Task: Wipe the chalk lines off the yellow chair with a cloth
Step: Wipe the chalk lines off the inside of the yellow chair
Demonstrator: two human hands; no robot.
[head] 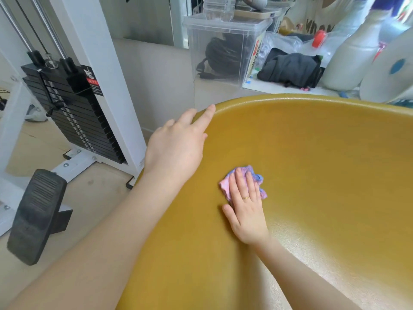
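Soft crumpled pink-and-blue cloth pressed flat under open right hand; open left hand steadying rigid, slick yellow moulded-plastic chair at its rim.

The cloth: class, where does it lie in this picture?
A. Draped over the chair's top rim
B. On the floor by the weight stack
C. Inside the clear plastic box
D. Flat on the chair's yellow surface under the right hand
D: the pink and blue cloth lies on the yellow chair, pressed under the straight fingers of the right hand.
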